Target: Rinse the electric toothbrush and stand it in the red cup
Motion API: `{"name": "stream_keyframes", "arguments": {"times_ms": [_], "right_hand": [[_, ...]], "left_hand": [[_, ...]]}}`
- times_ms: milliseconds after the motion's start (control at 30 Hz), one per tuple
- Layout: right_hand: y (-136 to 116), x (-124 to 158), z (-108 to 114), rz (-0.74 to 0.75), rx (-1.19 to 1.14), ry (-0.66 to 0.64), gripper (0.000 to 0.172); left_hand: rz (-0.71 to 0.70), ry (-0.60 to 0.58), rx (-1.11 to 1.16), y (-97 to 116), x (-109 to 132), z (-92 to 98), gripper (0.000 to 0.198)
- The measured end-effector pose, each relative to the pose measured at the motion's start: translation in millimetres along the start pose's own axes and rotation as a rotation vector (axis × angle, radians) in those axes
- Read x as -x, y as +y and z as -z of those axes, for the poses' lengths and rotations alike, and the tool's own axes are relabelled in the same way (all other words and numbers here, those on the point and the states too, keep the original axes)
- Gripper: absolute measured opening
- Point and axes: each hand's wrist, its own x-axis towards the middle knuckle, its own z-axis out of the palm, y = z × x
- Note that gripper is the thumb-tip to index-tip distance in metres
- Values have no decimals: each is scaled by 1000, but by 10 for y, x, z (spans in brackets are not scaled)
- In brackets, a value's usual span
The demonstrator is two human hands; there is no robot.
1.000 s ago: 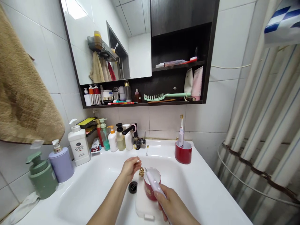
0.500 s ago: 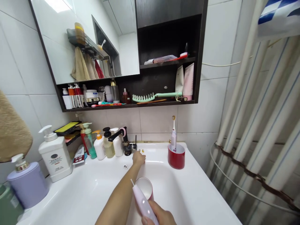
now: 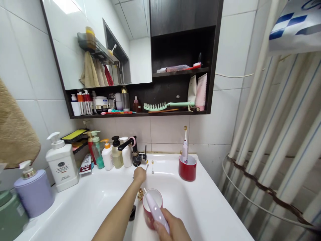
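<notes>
My right hand [image 3: 173,226] grips the pale pink electric toothbrush handle [image 3: 155,207], whose thin metal shaft shows bare at the top. Behind it in the basin stands a red cup [image 3: 147,216] with a white inside and a gold ornament [image 3: 140,194] at its left. My left hand [image 3: 139,174] is closed at the sink's back ledge, with a small toothbrush head [image 3: 146,166] sticking up from its fingers. A second toothbrush head [image 3: 152,167] lies on the ledge just to the right.
A black faucet [image 3: 135,152] rises behind my left hand. On the right rim, a red cup [image 3: 187,170] holds another electric toothbrush [image 3: 185,147]. Several pump bottles [image 3: 116,155] line the left rim. A dark mirror cabinet [image 3: 180,50] hangs above the white sink [image 3: 213,204].
My left hand has drawn back and left from the ledge with a toothbrush head in its fingers. The toothbrush handle stays in my right hand. The view has shifted slightly.
</notes>
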Motion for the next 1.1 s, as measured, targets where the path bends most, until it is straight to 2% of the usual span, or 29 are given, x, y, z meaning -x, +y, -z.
{"name": "stream_keyframes", "arguments": {"times_ms": [133, 233, 333, 400, 600, 733, 900, 1100], "right_hand": [[-77, 28, 6, -8, -3, 56, 27], [-102, 53, -19, -42, -42, 42, 29], [-94, 73, -39, -29, -89, 16, 29], [-87, 81, -57, -9, -126, -14, 29], [-97, 80, -131, -79, -214, -61, 27], [-112, 86, -125, -89, -188, -63, 26], [-62, 88, -102, -21, -142, -17, 27], [8, 74, -132, -25, -196, -49, 26]], "left_hand": [[98, -144, 164, 44, 383, 259, 14], [142, -215, 309, 49, 672, 408, 11], [212, -296, 559, 24, 868, 470, 12], [244, -294, 696, -1, 945, 474, 12], [232, -185, 797, -79, 1019, 422, 14], [219, -179, 796, -106, 1013, 387, 15], [185, -184, 788, -107, 1002, 387, 16], [153, -192, 798, -133, 998, 409, 18]]}}
